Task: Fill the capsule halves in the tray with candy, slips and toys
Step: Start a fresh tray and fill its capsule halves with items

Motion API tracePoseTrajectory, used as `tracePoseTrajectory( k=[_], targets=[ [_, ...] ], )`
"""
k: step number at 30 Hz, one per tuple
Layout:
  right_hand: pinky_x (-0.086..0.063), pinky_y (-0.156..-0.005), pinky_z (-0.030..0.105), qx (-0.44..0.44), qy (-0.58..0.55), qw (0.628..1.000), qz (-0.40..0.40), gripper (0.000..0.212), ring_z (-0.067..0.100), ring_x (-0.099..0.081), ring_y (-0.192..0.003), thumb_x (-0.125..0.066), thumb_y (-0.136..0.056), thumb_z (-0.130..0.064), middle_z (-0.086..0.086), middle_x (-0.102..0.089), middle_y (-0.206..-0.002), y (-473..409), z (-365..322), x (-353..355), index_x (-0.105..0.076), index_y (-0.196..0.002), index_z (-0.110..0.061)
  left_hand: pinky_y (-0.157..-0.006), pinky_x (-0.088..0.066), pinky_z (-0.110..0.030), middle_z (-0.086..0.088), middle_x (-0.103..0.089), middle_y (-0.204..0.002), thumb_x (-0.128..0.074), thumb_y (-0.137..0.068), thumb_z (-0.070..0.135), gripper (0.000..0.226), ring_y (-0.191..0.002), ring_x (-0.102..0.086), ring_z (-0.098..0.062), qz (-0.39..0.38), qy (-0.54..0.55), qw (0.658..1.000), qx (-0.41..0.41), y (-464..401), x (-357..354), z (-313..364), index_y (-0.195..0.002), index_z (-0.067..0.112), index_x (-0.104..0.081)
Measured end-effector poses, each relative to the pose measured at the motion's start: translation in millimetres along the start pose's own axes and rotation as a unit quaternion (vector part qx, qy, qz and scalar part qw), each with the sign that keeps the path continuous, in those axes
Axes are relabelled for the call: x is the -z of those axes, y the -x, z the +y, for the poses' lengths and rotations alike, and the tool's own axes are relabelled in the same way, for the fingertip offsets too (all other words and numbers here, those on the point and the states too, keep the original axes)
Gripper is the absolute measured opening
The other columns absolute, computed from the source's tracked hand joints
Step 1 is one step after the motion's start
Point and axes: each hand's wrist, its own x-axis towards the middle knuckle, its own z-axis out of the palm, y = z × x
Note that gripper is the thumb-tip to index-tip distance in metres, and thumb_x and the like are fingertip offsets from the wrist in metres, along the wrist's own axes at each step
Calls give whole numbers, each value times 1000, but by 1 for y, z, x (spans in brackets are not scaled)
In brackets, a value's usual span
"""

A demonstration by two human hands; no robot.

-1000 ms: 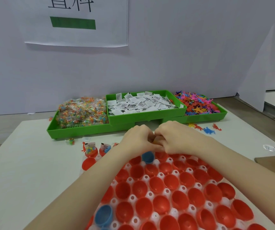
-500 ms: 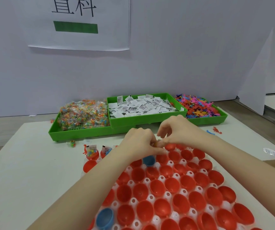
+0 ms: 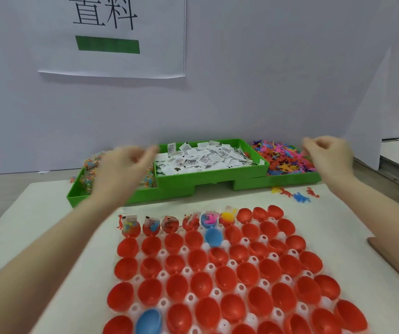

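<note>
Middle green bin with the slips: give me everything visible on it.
The middle green bin looks like glossy moulded plastic, rectangular, sitting raised above the two green bins flanking it. It is heaped with small white printed paper slips, some standing up over the far rim. Neither hand touches it; it sits beyond the capsule tray, near the wall.

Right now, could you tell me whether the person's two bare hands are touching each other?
Apart. The head view shows the left hand over the candy and the right hand by the toys.

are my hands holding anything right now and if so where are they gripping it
Nothing visible. The left hand is over the candy bin and the right hand by the toy bin, fingers loosely curled; blur could hide something tiny.
</note>
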Motion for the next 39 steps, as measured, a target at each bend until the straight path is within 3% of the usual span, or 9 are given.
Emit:
tracePoseTrajectory(
  k=[3,7,11,14,19,23,26,34,39],
  targets=[
    [-41,-88,35,-32,145,982,-117,32,32,-56,-105,-46,-95,-24,17,-64,-114,-16,36,-9,-64,-110,-1,-67,-40,-36,-21,-60,-75,-40,-96,35,45,-81,-58,-38,7,-197,971,134,-9,22,-50,-71,2,-60],
    [-37,-101,37,10,259,932,-253,43,28,-44,-124,-42,-97,-36,10,-51,-135,-21,52,-33,-50,-132,-11,-89,-41,-38,-24,-58,-114,-26,-94,55,65,-108,-53,-38,-121,-390,881,238,-1,24,-94,-110,3,-61],
    [-47,-91,39,-14,243,949,-200,34,27,-55,-107,-55,-91,-33,11,-63,-118,-27,44,-52,-63,-115,-10,-93,-38,-37,-22,-56,-117,-43,-89,56,59,-110,-52,-38,-74,-333,890,303,1,13,-106,-113,5,-62],
    [-48,-84,37,-53,195,962,-184,26,26,-60,-98,-70,-81,-21,14,-67,-108,-31,36,-54,-69,-101,-3,-93,-29,-35,-17,-53,-120,-53,-85,52,51,-116,-44,-34,-31,-405,882,239,-4,10,-103,-109,9,-67],
    [-46,-89,35,2,185,970,-155,22,25,-61,-99,-68,-82,-15,15,-68,-106,-28,34,-53,-70,-98,0,-101,-23,-37,-9,-45,-127,-27,-89,62,62,-125,-32,-27,-120,-493,842,180,-8,-1,-91,-116,19,-63],
    [-43,-75,22,50,181,948,-257,22,16,-57,-84,-63,-87,-18,11,-68,-108,-26,36,-35,-70,-103,-4,-95,-25,-37,-7,-49,-119,-29,-93,47,50,-119,-34,-26,-95,-468,866,152,-3,-2,-92,-106,19,-68],
    [-40,-90,25,90,254,906,-326,29,17,-55,-104,-63,-85,-8,6,-62,-119,-27,37,-25,-65,-114,-9,-83,-31,-33,2,-53,-107,-26,-97,39,41,-111,-41,-20,-106,-463,876,85,2,0,-91,-117,23,-58],
    [-46,-81,31,115,230,950,-177,8,20,-58,-85,-64,-84,-6,10,-68,-97,-30,37,-32,-70,-88,-7,-85,-27,-36,-1,-59,-96,-34,-97,40,41,-105,-47,-23,-74,-406,911,15,1,-6,-89,-83,15,-63],
    [-43,-76,37,73,245,961,-109,26,36,-57,-92,-46,-89,2,18,-56,-113,-34,35,-35,-64,-106,-6,-58,-32,-35,-11,-51,-55,-50,-94,27,41,-60,-49,-33,42,-225,973,15,-2,2,-76,-63,2,-56]
  ],
)
